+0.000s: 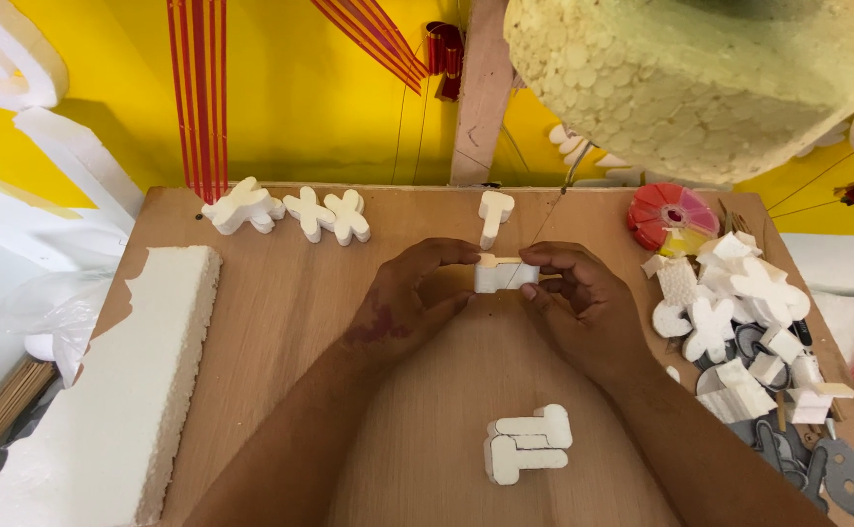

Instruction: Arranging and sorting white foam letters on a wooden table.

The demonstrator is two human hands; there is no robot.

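Observation:
Both my hands meet over the middle of a wooden board. My left hand and my right hand pinch a small white foam block from either side, with a thin tan template on top of it. A fine wire runs down to the block from the back. Just behind the block stands a white foam letter-shaped piece. Two stacked foam cut-outs lie near the front edge, between my forearms.
A long white foam slab lies along the left edge. Three foam cut-outs sit at the back left. A heap of foam scraps and grey templates fills the right side, behind it a red reel. A big yellowish foam lump hangs overhead.

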